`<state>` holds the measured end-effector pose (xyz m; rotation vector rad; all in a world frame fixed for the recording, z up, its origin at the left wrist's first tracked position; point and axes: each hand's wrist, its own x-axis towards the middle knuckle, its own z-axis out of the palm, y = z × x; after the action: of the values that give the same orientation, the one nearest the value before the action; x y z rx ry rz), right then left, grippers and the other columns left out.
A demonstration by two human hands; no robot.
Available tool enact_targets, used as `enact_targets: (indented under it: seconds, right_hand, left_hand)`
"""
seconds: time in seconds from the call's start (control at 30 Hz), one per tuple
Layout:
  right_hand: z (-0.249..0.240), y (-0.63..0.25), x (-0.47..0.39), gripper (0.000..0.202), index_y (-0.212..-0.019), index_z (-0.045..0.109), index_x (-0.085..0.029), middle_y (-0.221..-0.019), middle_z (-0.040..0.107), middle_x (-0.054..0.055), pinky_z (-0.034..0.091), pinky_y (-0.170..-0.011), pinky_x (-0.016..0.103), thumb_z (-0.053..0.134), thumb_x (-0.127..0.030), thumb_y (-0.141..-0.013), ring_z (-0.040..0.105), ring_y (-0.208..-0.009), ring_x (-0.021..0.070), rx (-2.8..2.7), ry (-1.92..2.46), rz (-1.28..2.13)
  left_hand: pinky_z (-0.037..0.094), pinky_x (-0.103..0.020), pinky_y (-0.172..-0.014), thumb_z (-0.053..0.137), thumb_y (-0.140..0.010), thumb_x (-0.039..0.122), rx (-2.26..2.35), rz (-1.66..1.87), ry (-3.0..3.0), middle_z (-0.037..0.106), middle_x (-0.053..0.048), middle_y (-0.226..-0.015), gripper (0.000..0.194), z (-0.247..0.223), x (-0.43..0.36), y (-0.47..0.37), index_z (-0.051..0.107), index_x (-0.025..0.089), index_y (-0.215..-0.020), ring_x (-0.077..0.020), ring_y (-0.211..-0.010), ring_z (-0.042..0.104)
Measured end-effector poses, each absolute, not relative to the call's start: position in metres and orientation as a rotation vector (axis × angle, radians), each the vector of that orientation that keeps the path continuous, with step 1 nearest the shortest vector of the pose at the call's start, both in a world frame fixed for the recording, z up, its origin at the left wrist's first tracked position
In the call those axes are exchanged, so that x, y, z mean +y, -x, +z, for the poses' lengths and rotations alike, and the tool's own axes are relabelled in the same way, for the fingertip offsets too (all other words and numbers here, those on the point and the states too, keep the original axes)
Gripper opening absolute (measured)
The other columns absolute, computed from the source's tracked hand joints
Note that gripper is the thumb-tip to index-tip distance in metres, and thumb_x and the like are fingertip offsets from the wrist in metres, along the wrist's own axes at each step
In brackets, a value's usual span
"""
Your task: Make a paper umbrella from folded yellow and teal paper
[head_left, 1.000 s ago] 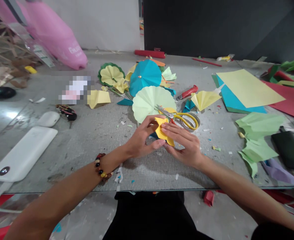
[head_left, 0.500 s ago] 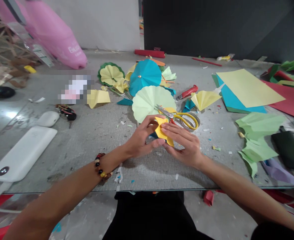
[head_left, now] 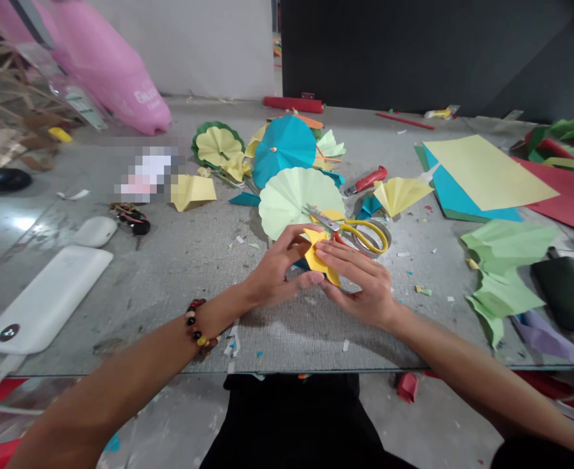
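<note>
Between my hands is a piece of folded yellow paper (head_left: 318,260) with pointed ends, held just above the tabletop. My left hand (head_left: 279,270) grips its left side, fingers curled behind and thumb at the lower edge. From the right, my right hand (head_left: 362,280) presses its fingers flat over the paper, with the thumb below. Dark blue paper shows partly beneath them. Just beyond my fingers lie scissors (head_left: 324,220) with yellow handles, their blades over a pale green pleated paper disc (head_left: 291,195). A blue paper parasol (head_left: 287,146) stands behind that.
A red-handled cutter (head_left: 371,180) and a pleated yellow fan (head_left: 399,194) lie right of the disc. Coloured sheets (head_left: 487,172) and crumpled green paper (head_left: 506,267) occupy the right side. At left are a white power bank (head_left: 52,299) and a pink bottle (head_left: 120,78).
Almost nothing differs. The whole view has shifted very slightly, and both hands keep the same hold on the yellow paper.
</note>
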<state>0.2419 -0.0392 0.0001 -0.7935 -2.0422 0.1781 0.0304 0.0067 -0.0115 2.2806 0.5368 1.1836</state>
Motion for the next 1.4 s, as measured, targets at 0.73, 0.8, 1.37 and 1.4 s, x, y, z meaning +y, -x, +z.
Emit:
enact_targets:
  seconds: [0.73, 0.8, 1.37, 1.4]
  right_hand:
    - [0.0028, -0.2407, -0.0387, 0.068, -0.148, 0.055, -0.03, -0.139, 0.069, 0.005, 0.059, -0.11, 0.046, 0.075, -0.012, -0.085, 0.07, -0.125, 0.0241, -2.033, 0.765, 0.184]
    - [0.0022, -0.2407, -0.0383, 0.07, -0.149, 0.053, -0.032, -0.139, 0.069, 0.003, 0.059, -0.11, 0.047, 0.074, -0.013, -0.086, 0.07, -0.125, 0.0246, -2.034, 0.769, 0.179]
    - [0.006, -0.2413, -0.0374, 0.055, -0.139, 0.062, -0.029, -0.131, 0.073, 0.005, 0.06, -0.107, 0.047, 0.077, -0.021, -0.087, 0.072, -0.121, 0.0252, -2.032, 0.716, 0.143]
    - [0.0057, -0.2412, -0.0372, 0.054, -0.138, 0.063, -0.029, -0.129, 0.074, 0.006, 0.06, -0.108, 0.048, 0.077, -0.021, -0.086, 0.071, -0.121, 0.0252, -2.031, 0.725, 0.129]
  left_hand:
    - [0.057, -0.048, -0.106, 0.055, -0.101, 0.049, 0.493, 1.181, -2.242, 0.047, -0.013, -0.144, 0.044, -0.0147, 0.0067, -0.03, 0.057, 0.027, -0.139, -0.0296, -0.13, 0.057]
    - [0.057, -0.049, -0.108, 0.055, -0.101, 0.046, 0.479, 1.194, -2.249, 0.047, -0.014, -0.144, 0.043, -0.0151, 0.0068, -0.0302, 0.055, 0.027, -0.14, -0.0294, -0.13, 0.057]
    - [0.052, -0.047, -0.111, 0.049, -0.103, 0.037, 0.44, 1.14, -2.17, 0.049, -0.012, -0.148, 0.04, -0.009, 0.0055, -0.0283, 0.055, 0.028, -0.141, -0.0299, -0.138, 0.049]
    - [0.051, -0.048, -0.112, 0.048, -0.103, 0.036, 0.452, 1.135, -2.161, 0.049, -0.012, -0.147, 0.04, -0.0087, 0.006, -0.0284, 0.055, 0.029, -0.141, -0.0297, -0.138, 0.049]
